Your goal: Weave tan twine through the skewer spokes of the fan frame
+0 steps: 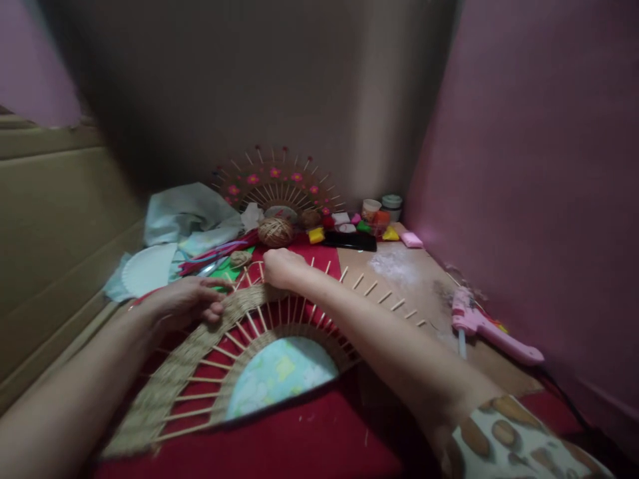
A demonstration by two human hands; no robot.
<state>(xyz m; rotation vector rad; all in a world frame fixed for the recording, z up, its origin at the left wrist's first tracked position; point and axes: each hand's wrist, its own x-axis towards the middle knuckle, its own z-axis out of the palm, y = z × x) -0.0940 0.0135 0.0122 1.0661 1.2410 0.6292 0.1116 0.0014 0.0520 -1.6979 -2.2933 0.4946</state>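
Observation:
A half-round fan of woven twine and wooden sticks [172,372] lies before me, with a light blue patterned half-disc [284,372] at its centre. My left hand [192,301] is at the band's upper left, its fingers partly curled over the woven edge and the stick tips. Farther along the outer rim, my right hand [283,269] is closed, with a thin strand of twine [255,267] running into it from the left. The right fingertips are hidden behind the hand. Bare stick ends [384,297] fan out to the right, beyond the weaving.
A twine ball [276,231] sits behind my hands, near a black phone-like object [349,241] and colourful clay packets [390,233]. Against the back wall leans a flowered fan [273,174]. A pink glue gun [479,324] lies right; cardboard [60,219] stands left.

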